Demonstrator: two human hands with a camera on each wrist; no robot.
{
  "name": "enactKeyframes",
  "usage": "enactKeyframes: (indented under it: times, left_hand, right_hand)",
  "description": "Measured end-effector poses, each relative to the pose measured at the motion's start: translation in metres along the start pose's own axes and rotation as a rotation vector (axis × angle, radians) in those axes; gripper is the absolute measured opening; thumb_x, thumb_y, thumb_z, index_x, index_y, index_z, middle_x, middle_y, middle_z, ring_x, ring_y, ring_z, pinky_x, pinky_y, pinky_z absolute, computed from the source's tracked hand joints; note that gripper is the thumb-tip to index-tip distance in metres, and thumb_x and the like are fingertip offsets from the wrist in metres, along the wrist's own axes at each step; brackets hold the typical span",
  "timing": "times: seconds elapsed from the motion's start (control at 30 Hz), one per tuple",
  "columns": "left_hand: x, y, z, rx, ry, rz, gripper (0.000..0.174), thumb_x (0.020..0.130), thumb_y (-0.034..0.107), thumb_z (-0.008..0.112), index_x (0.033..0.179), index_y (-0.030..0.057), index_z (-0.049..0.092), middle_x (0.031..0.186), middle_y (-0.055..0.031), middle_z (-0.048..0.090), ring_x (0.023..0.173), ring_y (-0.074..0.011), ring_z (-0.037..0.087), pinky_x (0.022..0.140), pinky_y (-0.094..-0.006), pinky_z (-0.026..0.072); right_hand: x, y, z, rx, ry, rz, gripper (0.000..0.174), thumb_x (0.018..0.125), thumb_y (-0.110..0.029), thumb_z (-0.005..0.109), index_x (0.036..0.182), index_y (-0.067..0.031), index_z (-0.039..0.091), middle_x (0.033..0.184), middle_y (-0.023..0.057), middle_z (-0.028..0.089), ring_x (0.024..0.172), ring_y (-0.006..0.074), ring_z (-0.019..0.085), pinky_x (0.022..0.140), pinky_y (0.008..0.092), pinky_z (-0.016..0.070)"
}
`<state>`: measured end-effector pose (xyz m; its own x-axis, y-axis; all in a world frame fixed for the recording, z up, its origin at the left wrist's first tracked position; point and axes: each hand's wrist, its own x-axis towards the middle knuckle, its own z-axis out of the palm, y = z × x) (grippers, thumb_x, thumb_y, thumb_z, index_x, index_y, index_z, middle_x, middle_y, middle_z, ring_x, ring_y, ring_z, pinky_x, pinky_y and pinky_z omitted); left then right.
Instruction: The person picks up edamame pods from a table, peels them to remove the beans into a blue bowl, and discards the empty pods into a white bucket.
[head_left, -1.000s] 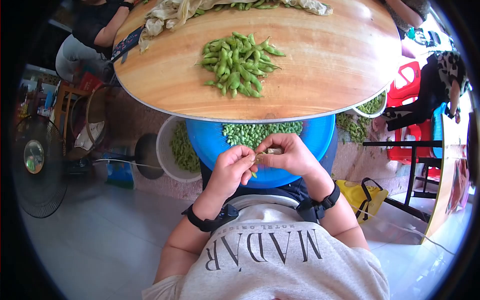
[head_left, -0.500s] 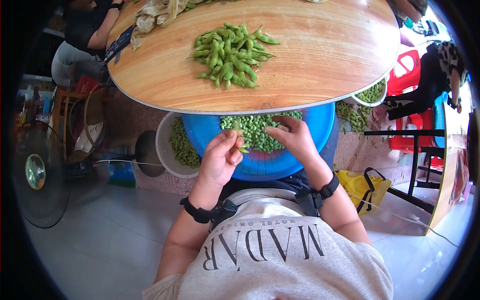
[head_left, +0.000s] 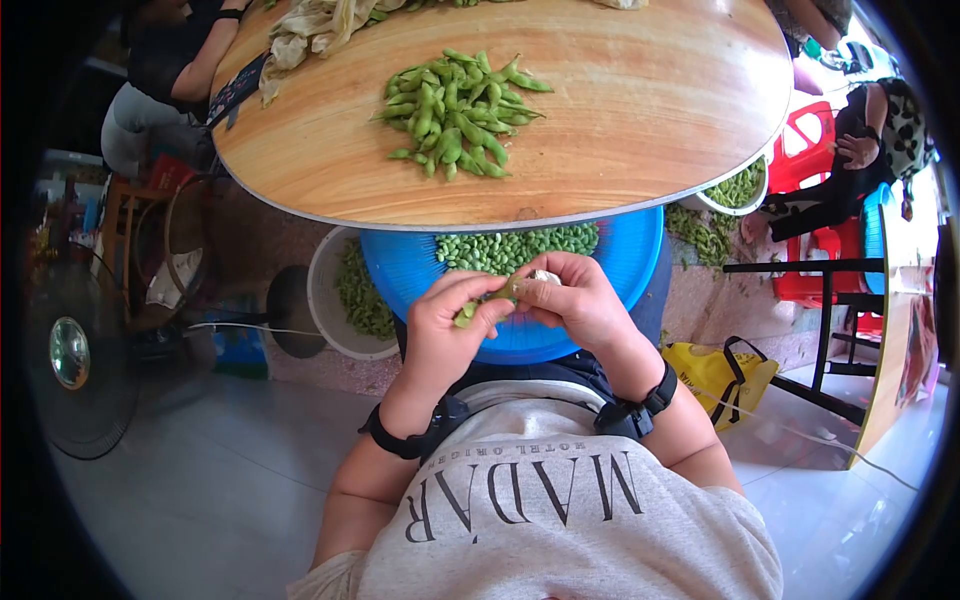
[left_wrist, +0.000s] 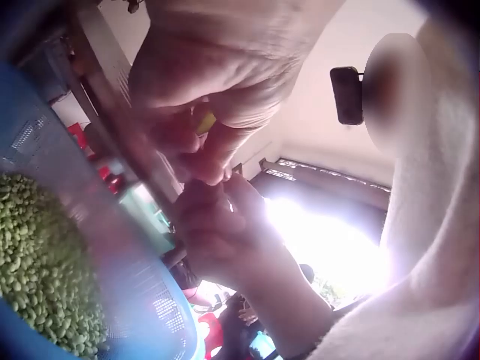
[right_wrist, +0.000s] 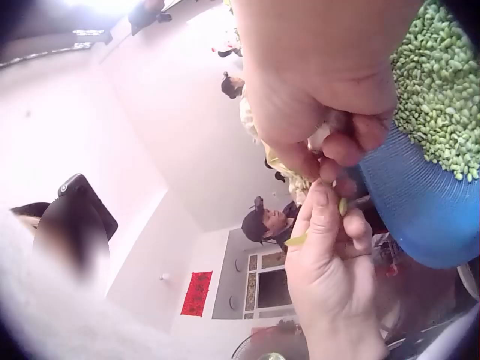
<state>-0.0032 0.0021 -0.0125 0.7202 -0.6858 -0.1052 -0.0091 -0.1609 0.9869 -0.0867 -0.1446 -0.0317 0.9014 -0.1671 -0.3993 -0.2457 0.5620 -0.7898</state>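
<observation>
One basin (head_left: 630, 275) lies below one pod (head_left: 508, 290), seemingly pinched by left hand (head_left: 445, 325) and right hand (head_left: 590, 312).

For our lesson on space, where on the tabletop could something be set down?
Bare tabletop runs from the pod pile to the right rim, and between pile and near rim. The far left is crowded with crumpled cloth and more pods.

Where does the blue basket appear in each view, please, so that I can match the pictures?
Head: blue basket at the centre, partly hidden by the wooden table above it.
Left wrist: along the left side, down to the bottom edge.
Right wrist: on the right side, cut off by the frame.
Shared landmark: the shelled green beans inside it.
</observation>
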Motion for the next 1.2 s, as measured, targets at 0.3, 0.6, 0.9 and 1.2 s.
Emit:
enactKeyframes:
  times: [0.3, 0.6, 0.9, 1.2]
  left_hand:
    - [-0.009, 0.013, 0.001, 0.145, 0.059, 0.117, 0.013, 0.075, -0.002, 0.065, 0.088, -0.0032, 0.063, 0.075, -0.0067, 0.061, 0.053, -0.0079, 0.054, 0.045, -0.0194, 0.0422]
    - [-0.011, 0.015, -0.003, 0.400, 0.137, 0.374, 0.016, 0.070, 0.001, 0.068, 0.085, -0.0010, 0.062, 0.073, -0.0120, 0.060, 0.061, -0.0221, 0.059, 0.053, -0.0284, 0.0464]
    - [-0.011, 0.019, -0.002, 0.477, 0.171, 0.445, 0.016, 0.072, 0.000, 0.066, 0.087, -0.0003, 0.061, 0.075, -0.0122, 0.059, 0.064, -0.0254, 0.060, 0.055, -0.0312, 0.0477]
    - [-0.009, 0.009, 0.003, 0.296, 0.168, 0.287, 0.012, 0.076, 0.001, 0.063, 0.088, -0.0006, 0.061, 0.072, -0.0091, 0.060, 0.059, -0.0179, 0.058, 0.051, -0.0268, 0.0459]
  right_hand:
    - [-0.010, -0.008, 0.004, 0.032, -0.078, 0.029, 0.028, 0.089, -0.030, 0.052, 0.081, -0.0036, 0.057, 0.059, -0.0016, 0.048, 0.050, 0.0054, 0.041, 0.042, 0.0201, 0.0310]
    - [-0.014, -0.013, 0.019, -0.123, -0.106, 0.020, 0.034, 0.092, -0.034, 0.044, 0.076, -0.0052, 0.050, 0.060, -0.0006, 0.048, 0.049, 0.0063, 0.042, 0.041, 0.0200, 0.0301]
    - [-0.012, -0.018, 0.027, -0.096, -0.084, -0.011, 0.030, 0.092, -0.030, 0.046, 0.077, -0.0044, 0.049, 0.060, -0.0006, 0.047, 0.049, 0.0060, 0.040, 0.042, 0.0197, 0.0310]
    - [-0.009, -0.012, 0.027, -0.289, 0.011, -0.107, 0.027, 0.091, -0.024, 0.049, 0.074, -0.0032, 0.050, 0.057, -0.0003, 0.048, 0.049, 0.0060, 0.041, 0.043, 0.0206, 0.0319]
